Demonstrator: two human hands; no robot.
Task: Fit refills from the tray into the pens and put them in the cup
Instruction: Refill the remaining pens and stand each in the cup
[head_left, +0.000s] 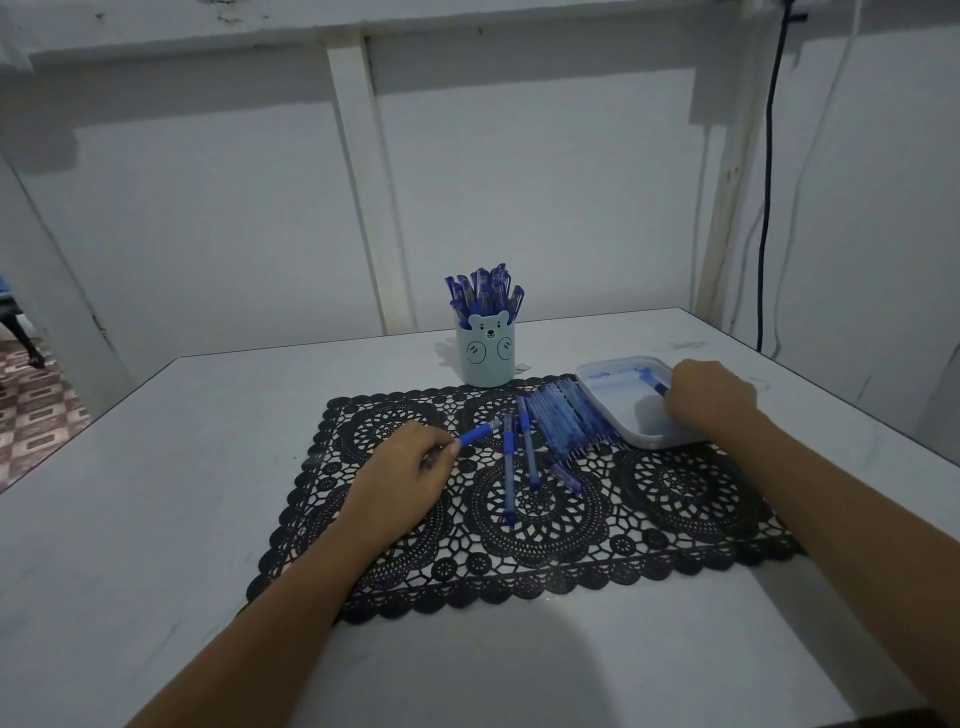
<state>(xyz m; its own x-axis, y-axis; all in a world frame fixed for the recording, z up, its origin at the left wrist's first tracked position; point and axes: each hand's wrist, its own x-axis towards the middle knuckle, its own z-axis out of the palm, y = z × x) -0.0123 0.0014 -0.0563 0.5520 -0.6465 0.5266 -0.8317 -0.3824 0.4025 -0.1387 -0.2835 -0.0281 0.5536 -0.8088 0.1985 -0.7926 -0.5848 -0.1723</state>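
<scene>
while the left hand (410, 467) rests on the mat with its fingers curled round a pen barrel (475, 434), blue grip end poking out toward the cup, the right hand (711, 397) is down inside the tray (618, 400), fingers bunched and pinching the end of a dark blue refill (655, 383) near the tray's far side. the tray, white and shallow, sits at the right end of the black lace mat (675, 509). tight against its left wall, a row of pens (566, 415) lies side by side. just left of that row, 3 loose pens (508, 467) lie on the mat, 2 nearly parallel, 1 shorter piece slanted beside them. further back, at the mat's far edge, the pale blue bear cup (485, 358) stands upright, crammed with blue capped pens (483, 291). everything sits on a white table (156, 519).
</scene>
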